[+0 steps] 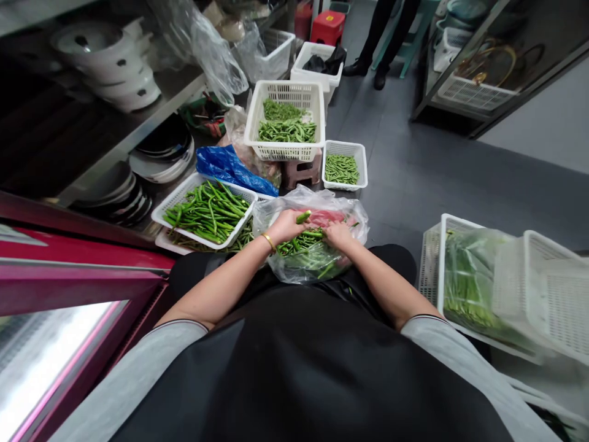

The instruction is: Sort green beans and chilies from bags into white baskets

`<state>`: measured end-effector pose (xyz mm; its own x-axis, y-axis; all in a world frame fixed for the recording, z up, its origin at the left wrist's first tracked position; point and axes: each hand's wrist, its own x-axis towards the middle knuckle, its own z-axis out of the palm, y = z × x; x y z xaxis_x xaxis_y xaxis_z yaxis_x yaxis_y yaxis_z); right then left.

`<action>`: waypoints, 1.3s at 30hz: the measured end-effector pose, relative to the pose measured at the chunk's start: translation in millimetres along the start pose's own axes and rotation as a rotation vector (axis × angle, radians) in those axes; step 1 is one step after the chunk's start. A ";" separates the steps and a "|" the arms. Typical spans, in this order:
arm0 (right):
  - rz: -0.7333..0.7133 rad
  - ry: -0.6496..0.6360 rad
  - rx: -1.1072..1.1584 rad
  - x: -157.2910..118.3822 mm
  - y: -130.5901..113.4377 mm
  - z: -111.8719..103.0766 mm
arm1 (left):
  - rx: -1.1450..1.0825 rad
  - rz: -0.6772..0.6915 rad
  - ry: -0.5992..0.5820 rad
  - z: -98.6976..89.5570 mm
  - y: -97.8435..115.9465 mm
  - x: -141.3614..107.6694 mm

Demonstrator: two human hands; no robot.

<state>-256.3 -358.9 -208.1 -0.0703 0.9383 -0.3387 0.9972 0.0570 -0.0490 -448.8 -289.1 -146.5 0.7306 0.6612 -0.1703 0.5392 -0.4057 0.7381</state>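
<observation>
The left-hand grip (pixel 285 226) is closed in a pinch on a short green bean piece (pixel 303 217), its long axis nearly level, its free end pointing up and right of the grip. A firm hold near that end is best kept. Beside it, the right-hand grip (pixel 338 234) is pressed among loose green beans (pixel 297 245) in a clear plastic bag (pixel 354 215); any pinch there cannot be told. Left of the grips, long beans (pixel 207 212) are heaped in a white plastic basket (pixel 191 185).

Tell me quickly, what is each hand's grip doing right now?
Left hand: closed, holding a green pod.
Right hand: resting on pods in a plastic bag; grip cannot be told.
</observation>
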 end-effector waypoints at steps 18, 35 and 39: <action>-0.215 0.122 1.260 -16.6 2.4 -43.1 | 0.211 0.273 -0.273 10.9 -22.3 5.0; -0.201 -0.266 -0.144 -75.6 -41.0 -1.2 | 0.101 0.368 -0.506 19.0 16.0 -37.3; -0.198 -0.277 -0.082 -52.6 -20.3 -11.0 | -0.032 0.281 -0.128 -0.2 16.3 -22.9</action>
<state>-272.6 -405.7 -178.9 -0.2558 0.7786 -0.5730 0.9615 0.2665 -0.0670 -456.8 -310.7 -130.4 0.8972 0.4401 -0.0360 0.2966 -0.5403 0.7875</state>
